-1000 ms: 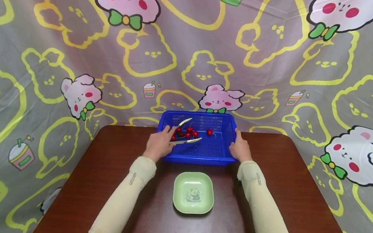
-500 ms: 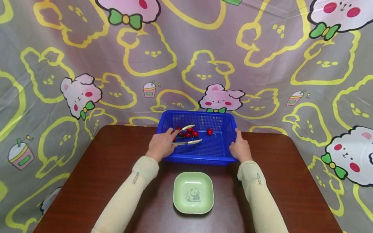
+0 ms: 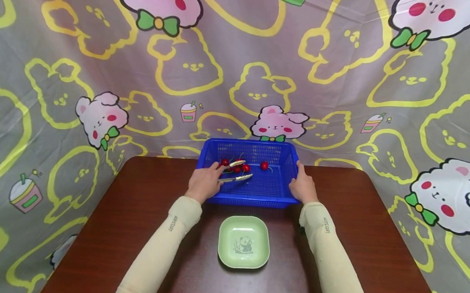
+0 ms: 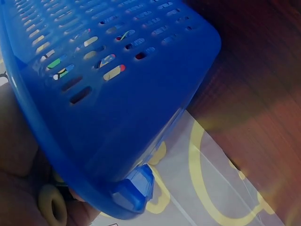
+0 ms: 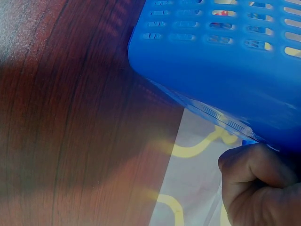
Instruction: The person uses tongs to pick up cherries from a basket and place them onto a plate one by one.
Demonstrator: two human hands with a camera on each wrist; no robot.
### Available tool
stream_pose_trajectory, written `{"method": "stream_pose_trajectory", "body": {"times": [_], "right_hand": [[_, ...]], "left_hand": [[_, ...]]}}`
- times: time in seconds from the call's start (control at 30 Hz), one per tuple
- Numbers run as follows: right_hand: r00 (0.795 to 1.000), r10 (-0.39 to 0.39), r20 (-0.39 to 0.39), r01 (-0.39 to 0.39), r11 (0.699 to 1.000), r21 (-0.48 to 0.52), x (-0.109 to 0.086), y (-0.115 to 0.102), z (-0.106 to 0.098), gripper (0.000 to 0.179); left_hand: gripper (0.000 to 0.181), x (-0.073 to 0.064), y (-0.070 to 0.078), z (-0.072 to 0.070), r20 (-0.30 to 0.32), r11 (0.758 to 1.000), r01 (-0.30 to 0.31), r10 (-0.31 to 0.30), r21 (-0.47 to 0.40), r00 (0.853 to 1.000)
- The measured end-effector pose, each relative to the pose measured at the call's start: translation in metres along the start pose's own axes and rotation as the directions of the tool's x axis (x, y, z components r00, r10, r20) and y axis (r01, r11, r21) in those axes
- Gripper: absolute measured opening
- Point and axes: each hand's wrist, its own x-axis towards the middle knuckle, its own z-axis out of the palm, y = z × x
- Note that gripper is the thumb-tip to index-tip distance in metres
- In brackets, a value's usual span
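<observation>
My left hand (image 3: 204,182) holds a pair of tongs (image 3: 242,178) over the left side of a blue basket (image 3: 251,202). The two tips of the tongs stand apart, with nothing pinched between them. Several red cherries (image 3: 246,168) with stems lie clustered beside the upper tip. One separate cherry (image 3: 264,166) lies farther right on the basket floor. At the basket's right side, my right hand (image 3: 304,188) grips the rim, and in the right wrist view its curled fingers (image 5: 258,165) show against the blue wall. The basket wall (image 4: 122,117) hides much of my left hand in the left wrist view.
A light green square dish (image 3: 242,260) with a panda print stands on the brown wooden table (image 3: 138,212), in front of the basket and between my forearms. Patterned cloth (image 3: 226,49) hangs behind and at both sides of the table.
My left hand has shifted slightly right and nearer to me with the tongs. The upper tip has come down, so the tips stand closer together. My right hand and the basket stay still.
</observation>
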Motion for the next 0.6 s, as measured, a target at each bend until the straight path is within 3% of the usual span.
{"method": "stream_pose_trajectory", "body": {"times": [0.6], "right_hand": [[1.0, 0.012, 0.014, -0.012, 1.0, 0.006, -0.0012, -0.0015, -0.0013, 0.07]], "left_hand": [[0.045, 0.0008, 0.0029, 0.0001, -0.017, 1.0, 0.017, -0.017, -0.003, 1.0]]}}
